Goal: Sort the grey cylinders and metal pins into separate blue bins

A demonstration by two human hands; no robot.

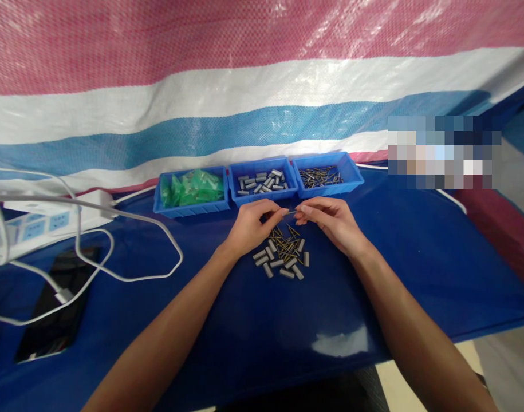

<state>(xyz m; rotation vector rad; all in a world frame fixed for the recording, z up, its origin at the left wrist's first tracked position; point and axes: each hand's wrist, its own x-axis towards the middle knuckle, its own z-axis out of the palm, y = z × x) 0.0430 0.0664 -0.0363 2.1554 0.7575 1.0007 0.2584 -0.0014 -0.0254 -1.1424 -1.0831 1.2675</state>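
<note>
My left hand and my right hand meet above the table, both closed in a pinch. A thin metal pin spans the small gap between their fingertips. Its ends are hidden by the fingers, so anything else in the pinch cannot be made out. Just below the hands lies a pile of thin dark and brass-coloured pins. Several short grey metal blocks are scattered around the near side of that pile.
Three blue bins stand behind my hands: one bin with green plastic bags, one with grey blocks, one with pins. At left are a dark phone, white cables and a power strip. A striped sheet hangs behind.
</note>
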